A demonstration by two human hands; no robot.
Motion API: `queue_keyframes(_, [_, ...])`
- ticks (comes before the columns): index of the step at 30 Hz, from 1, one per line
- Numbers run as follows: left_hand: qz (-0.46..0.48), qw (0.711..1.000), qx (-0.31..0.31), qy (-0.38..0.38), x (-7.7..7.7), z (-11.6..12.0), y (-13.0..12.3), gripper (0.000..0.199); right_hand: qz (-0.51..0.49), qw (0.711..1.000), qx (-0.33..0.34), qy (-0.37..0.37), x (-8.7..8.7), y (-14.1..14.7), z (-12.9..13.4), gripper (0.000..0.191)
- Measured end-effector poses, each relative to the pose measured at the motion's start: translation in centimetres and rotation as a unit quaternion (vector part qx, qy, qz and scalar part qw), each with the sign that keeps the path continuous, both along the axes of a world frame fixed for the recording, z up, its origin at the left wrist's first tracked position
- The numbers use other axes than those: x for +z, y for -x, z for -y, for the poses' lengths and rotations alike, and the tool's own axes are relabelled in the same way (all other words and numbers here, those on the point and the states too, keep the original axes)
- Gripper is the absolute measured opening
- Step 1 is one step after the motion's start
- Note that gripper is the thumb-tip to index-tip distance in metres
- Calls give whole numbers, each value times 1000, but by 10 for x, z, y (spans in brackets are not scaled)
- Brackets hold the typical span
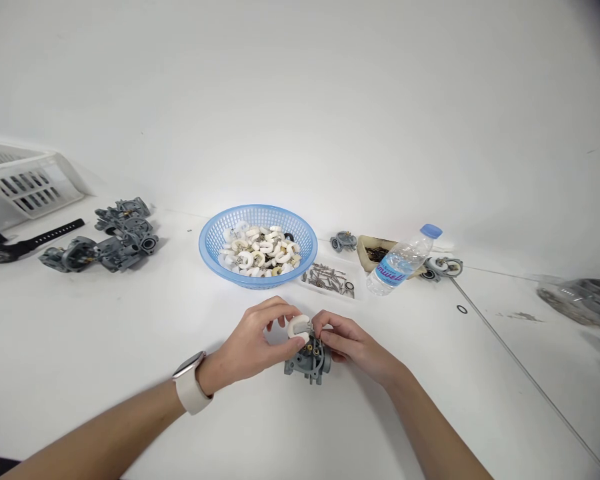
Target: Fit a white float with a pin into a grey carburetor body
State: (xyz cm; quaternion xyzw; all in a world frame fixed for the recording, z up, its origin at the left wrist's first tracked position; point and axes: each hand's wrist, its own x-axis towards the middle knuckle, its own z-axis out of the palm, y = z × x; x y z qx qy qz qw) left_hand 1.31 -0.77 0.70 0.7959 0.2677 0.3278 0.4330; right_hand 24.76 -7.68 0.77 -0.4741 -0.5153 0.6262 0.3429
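Note:
A grey metal carburetor rests on the white table in front of me, its open side with brass jets facing up. Above it, my left hand grips a white C-shaped carburetor float between thumb and fingers. My right hand is closed at the carburetor's right side, thumb and index finger pinched beside the float's hinge end. A thin, pin-like piece seems to show at those fingertips, too small to make out for certain. Just beyond my hands stands a blue plastic basket heaped with white floats.
Right of the basket are a white tray of small metal pins, a yellowish box and a tilted water bottle. More carburetors, a black watch and a white crate lie left. A plastic bag sits far right.

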Motion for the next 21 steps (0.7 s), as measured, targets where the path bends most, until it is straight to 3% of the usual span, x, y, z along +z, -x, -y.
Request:
queue_keyframes(7, [23,998,-23,-45,-1,4,0,24,-6,999,-28,20,-3,0,0,36])
queue_keyframes(14, [16,995,-36,-94,-5,7,0,28,18,993,-112,14,-2,-3,-4,31])
queue_keyframes(21, [-7,994,-40,-101,-7,9,-2,26,26,993,-115,9,-2,-2,-4,28])
